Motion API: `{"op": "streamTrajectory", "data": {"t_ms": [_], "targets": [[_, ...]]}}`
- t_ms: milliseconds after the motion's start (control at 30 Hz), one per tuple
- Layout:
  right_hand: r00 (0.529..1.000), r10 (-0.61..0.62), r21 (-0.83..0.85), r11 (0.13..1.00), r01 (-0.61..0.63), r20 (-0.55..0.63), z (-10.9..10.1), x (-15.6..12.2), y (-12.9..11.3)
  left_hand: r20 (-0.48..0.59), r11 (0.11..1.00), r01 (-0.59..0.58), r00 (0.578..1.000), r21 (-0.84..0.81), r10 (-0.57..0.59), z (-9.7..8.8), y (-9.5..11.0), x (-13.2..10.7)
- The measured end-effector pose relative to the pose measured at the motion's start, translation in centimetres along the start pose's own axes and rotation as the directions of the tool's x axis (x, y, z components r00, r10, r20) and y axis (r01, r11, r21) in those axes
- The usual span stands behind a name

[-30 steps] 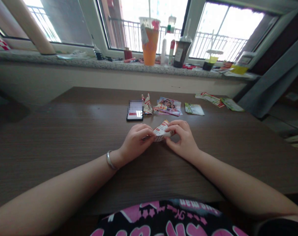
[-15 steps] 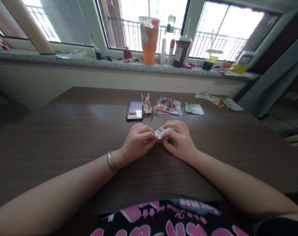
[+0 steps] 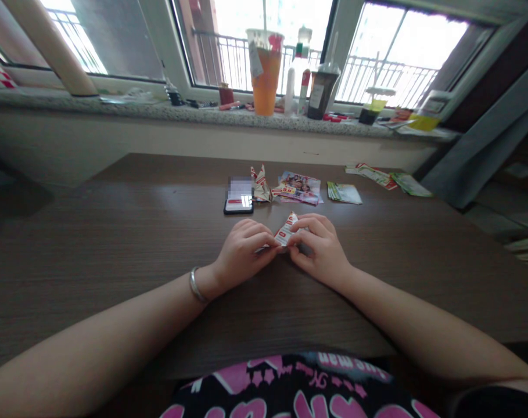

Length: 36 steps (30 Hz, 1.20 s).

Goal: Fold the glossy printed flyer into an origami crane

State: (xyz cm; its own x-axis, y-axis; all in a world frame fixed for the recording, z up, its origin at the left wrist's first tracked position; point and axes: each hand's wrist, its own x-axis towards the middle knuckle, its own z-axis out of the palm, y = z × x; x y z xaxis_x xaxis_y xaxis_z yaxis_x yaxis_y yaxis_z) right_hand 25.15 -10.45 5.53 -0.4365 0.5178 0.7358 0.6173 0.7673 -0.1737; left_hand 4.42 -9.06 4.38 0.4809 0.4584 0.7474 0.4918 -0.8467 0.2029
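Note:
Between my hands is a small folded piece of printed paper [image 3: 285, 233], white with red and orange print. My left hand [image 3: 247, 247] pinches its lower left corner between thumb and fingers. On the other side my right hand [image 3: 316, 244] grips the paper's right part, the fingers bent over it and hiding some of it. Both hands rest low over the dark wooden table [image 3: 128, 244]. Just beyond them lies a phone [image 3: 239, 197] with a lit screen, and beside it stands a folded paper shape [image 3: 261, 187] with red and cream print.
A pile of printed leaflets [image 3: 301, 187] lies past my right hand, with a stack of green-white cards [image 3: 343, 193] to its right. More leaflets [image 3: 377, 175] are at the far right edge. Cups, including a tall orange drink [image 3: 265, 81], and bottles line the windowsill [image 3: 211, 116].
The paper has turned between my fingers, and its pointed upper end now shows more upright and clear of my right fingers. My hands have barely shifted.

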Motion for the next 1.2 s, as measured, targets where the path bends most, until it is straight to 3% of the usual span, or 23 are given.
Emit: {"op": "streamTrajectory", "data": {"t_ms": [567,933,1200], "targets": [[0.989,0.138,0.100,0.986,-0.131,-0.058,0.1,-0.2,1.1,0.095,0.995,0.056,0.993,0.077,-0.063,-0.1,-1.7,-0.6],[0.977,0.177,0.123,0.979,-0.162,-0.119,-0.3,-0.4,1.7,0.137,0.992,0.110,0.983,0.064,-0.118,-0.3,-2.6,-0.8],[0.977,0.155,0.125,0.983,-0.136,-0.150,-0.5,-0.3,2.0,0.109,0.982,0.180,0.977,0.066,-0.186,-0.3,-2.7,-0.9]]}}
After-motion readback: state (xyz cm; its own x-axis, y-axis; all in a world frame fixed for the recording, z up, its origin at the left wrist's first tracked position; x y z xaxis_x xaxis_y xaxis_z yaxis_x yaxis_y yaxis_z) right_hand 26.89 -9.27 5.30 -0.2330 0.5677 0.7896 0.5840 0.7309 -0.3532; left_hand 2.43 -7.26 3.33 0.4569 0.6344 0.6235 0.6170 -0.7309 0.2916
